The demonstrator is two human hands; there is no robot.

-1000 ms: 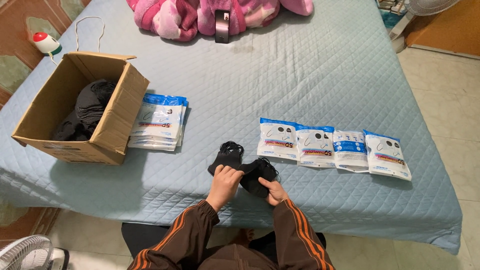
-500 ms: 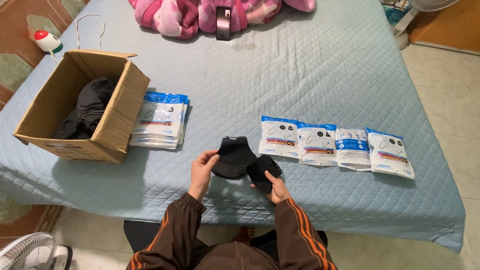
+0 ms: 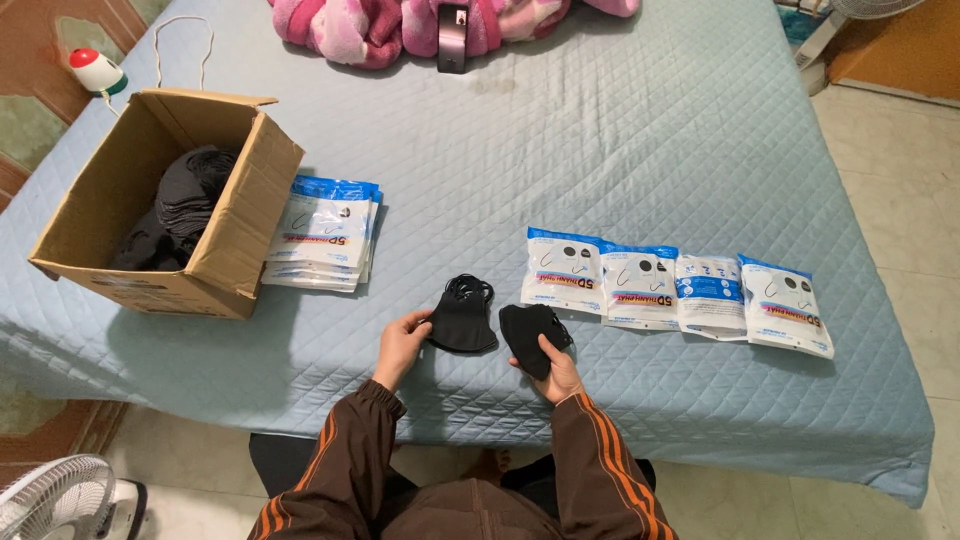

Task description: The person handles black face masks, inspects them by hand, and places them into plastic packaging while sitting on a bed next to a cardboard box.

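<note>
My left hand holds a small stack of black face masks by its left edge, just above the blue quilted bed. My right hand grips a second black mask stack right beside it. The two stacks are apart, with a narrow gap between them. A row of several blue-and-white mask packets lies flat just right of my hands. A pile of the same packets leans against an open cardboard box at the left, which holds more black masks.
A pink fluffy blanket with a dark phone-like device lies at the bed's far edge. A small red-and-white lamp with a white cord is at the far left. A white fan stands on the floor, lower left.
One black bundle held by both hands a second ago is now split into two stacks, one in each hand, moved slightly apart.
</note>
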